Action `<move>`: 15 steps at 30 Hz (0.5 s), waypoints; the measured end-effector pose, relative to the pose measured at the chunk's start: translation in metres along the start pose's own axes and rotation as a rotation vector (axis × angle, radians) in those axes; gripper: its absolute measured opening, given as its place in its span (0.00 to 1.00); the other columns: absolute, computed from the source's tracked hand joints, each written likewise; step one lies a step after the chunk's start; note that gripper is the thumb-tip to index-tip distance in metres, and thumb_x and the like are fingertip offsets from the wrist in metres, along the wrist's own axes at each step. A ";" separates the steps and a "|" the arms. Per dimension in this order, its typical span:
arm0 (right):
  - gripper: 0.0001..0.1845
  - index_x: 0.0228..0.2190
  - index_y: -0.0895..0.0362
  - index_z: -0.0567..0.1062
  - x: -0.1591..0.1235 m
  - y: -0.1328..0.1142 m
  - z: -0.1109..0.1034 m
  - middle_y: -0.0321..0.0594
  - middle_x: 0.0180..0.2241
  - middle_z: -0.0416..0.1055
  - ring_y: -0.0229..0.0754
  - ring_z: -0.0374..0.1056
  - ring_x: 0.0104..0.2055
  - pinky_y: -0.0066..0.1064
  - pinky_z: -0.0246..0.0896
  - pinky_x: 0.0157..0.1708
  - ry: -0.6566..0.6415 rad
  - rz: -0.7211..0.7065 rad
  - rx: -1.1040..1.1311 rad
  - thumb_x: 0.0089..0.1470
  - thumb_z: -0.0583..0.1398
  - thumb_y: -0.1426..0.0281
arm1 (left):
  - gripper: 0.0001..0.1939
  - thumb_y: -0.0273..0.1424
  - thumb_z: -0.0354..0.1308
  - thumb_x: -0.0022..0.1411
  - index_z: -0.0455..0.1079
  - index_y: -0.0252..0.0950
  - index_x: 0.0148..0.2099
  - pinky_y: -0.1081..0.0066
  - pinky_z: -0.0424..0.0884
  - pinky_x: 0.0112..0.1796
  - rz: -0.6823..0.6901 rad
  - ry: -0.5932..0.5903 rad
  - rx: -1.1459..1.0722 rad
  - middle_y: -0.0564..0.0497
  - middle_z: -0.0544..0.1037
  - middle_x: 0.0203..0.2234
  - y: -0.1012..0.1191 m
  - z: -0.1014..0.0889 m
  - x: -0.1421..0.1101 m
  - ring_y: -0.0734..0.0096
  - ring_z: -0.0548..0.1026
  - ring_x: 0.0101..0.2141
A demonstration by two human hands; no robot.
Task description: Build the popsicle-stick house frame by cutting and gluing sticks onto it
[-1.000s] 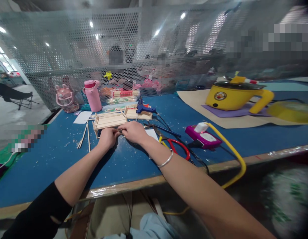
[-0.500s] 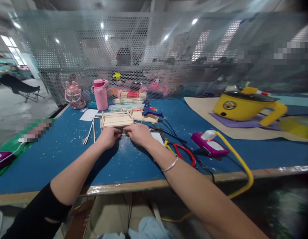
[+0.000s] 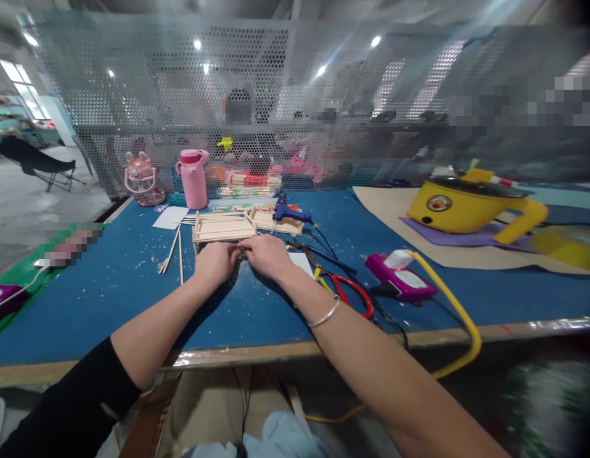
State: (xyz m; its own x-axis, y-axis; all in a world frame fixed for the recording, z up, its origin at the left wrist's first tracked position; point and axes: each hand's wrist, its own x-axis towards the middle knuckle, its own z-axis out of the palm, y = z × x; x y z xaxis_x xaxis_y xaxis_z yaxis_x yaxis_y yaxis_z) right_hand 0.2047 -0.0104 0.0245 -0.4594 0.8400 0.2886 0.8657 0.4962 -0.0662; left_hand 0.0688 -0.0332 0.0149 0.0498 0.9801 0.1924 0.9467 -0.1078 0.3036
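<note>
- The left hand (image 3: pixel 216 262) sits back-upward over the blue tabletop (image 3: pixel 132 305), its fingers curled and drawn in toward the person's right. Its forearm slants up from the lower left, the black sleeve (image 3: pixel 79 394) ending short of the wrist.
- The right hand (image 3: pixel 267 256) mirrors it, back upward, fingers pointing inward. Its bare forearm runs in from the lower right, a silver bangle (image 3: pixel 330 313) lying on it behind the wrist.
- The fingertips of both hands meet or nearly meet around a small piece (image 3: pixel 242 252). It is too small and too hidden to tell what it is, or whether either hand is pinched firmly on it.
- Just beyond the fingertips, left of the middle of the view, the wooden stick frame (image 3: pixel 223 229) stands on the tabletop. Whether the fingers touch its near edge cannot be told.
- The frame is pale, plain wood: thin sticks laid side by side make a flat slatted panel, with short posts rising at the ends and a rail along the near side.
- A second wooden piece (image 3: pixel 289 226) lies just behind it to the right, partly covered by a blue glue gun (image 3: pixel 291 212).
- Loose sticks (image 3: pixel 181 257) lie to the frame's left, near a white card (image 3: pixel 170 217).
</note>
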 end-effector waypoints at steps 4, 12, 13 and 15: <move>0.18 0.40 0.47 0.76 -0.001 -0.001 -0.001 0.40 0.38 0.76 0.44 0.69 0.40 0.31 0.59 0.37 0.008 -0.017 0.043 0.51 0.52 0.70 | 0.16 0.37 0.48 0.59 0.74 0.43 0.45 0.70 0.66 0.36 -0.023 0.010 -0.057 0.45 0.79 0.36 -0.003 0.006 0.007 0.60 0.75 0.37; 0.20 0.39 0.60 0.76 0.007 0.026 -0.010 0.38 0.26 0.73 0.36 0.63 0.24 0.26 0.56 0.28 0.517 0.237 0.567 0.50 0.49 0.71 | 0.16 0.38 0.48 0.59 0.77 0.39 0.35 0.73 0.62 0.30 0.011 0.012 -0.124 0.48 0.79 0.26 -0.007 0.009 0.009 0.68 0.73 0.27; 0.19 0.38 0.61 0.75 0.008 0.030 -0.011 0.37 0.22 0.71 0.35 0.60 0.22 0.26 0.55 0.26 0.567 0.276 0.602 0.49 0.49 0.70 | 0.16 0.38 0.48 0.59 0.77 0.39 0.34 0.73 0.62 0.30 0.017 0.015 -0.122 0.48 0.78 0.25 -0.007 0.009 0.009 0.68 0.72 0.26; 0.18 0.37 0.62 0.75 0.009 0.035 -0.012 0.34 0.18 0.66 0.34 0.57 0.20 0.25 0.52 0.24 0.603 0.317 0.636 0.47 0.50 0.70 | 0.17 0.38 0.48 0.59 0.77 0.38 0.34 0.73 0.61 0.29 0.021 0.015 -0.119 0.48 0.78 0.25 -0.007 0.009 0.009 0.69 0.72 0.25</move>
State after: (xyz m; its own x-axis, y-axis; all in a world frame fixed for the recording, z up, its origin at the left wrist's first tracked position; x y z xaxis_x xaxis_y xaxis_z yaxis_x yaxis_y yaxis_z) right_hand 0.2337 0.0118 0.0364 0.1149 0.7891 0.6034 0.5792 0.4403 -0.6861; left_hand 0.0658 -0.0222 0.0062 0.0638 0.9748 0.2138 0.9008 -0.1484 0.4081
